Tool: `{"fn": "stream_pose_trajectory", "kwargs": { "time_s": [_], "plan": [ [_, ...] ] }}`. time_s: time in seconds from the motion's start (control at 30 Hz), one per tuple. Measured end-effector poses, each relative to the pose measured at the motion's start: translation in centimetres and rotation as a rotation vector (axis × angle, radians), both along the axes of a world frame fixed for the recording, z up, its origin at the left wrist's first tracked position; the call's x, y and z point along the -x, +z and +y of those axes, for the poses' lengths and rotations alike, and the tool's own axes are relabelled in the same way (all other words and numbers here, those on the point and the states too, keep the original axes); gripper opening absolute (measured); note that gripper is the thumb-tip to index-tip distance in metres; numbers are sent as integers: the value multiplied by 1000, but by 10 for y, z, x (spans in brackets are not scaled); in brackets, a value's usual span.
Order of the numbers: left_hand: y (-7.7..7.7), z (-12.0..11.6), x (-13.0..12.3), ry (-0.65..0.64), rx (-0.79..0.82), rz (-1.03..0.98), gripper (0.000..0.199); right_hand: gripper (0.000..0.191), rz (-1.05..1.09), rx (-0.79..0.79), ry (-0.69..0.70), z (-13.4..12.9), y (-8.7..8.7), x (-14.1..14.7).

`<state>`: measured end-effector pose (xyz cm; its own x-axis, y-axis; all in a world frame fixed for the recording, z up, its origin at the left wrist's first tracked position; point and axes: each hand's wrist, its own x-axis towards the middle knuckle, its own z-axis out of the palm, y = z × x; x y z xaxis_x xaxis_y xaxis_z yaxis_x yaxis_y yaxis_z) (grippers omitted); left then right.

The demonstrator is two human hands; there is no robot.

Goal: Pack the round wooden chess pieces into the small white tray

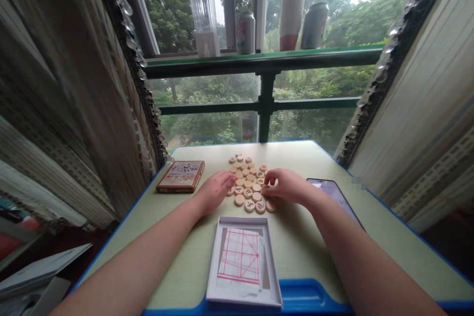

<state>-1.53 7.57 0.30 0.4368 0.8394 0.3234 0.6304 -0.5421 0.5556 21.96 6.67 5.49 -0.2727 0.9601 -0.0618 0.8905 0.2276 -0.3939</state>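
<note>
Round wooden Chinese chess pieces [248, 183] lie in a loose cluster in the middle of the table, some showing black or red characters, others blank side up. At the cluster's left edge rests my left hand [217, 190], its fingers stretched out and touching the outer pieces. On the right side, my right hand [284, 183] has its thumb and fingers curled together around a chess piece [264, 189] at the edge. Nearest to me is an open white box tray [214, 266] with a folded paper board [240, 256] of red lines in it.
A brown box lid [180, 176] lies at the left, and a phone [335, 197] lies beyond my right forearm. The table [170, 237] has a blue edge and a blue recess [303, 294] in front. Cans [245, 33] and stacked cups stand on the window ledge; curtains hang on both sides.
</note>
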Motion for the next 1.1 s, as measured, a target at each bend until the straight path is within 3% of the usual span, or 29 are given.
{"fn": "stream_pose_trajectory", "kwargs": {
  "time_s": [0.43,0.63,0.77,0.97,1.1],
  "plan": [
    [1,0,0,-5,4,2,55,14,21,-47,34,-1,-2,2],
    [0,0,0,-6,5,-2,54,17,-2,-115,70,-2,-2,2],
    [0,0,-2,9,4,-6,52,24,-12,-68,96,-3,-1,2],
    [12,-15,-6,-62,-141,47,46,30,5,35,99,-10,9,0],
    [17,-21,-9,-104,-186,46,41,27,98,-62,38,-8,7,-1]
  ]
}}
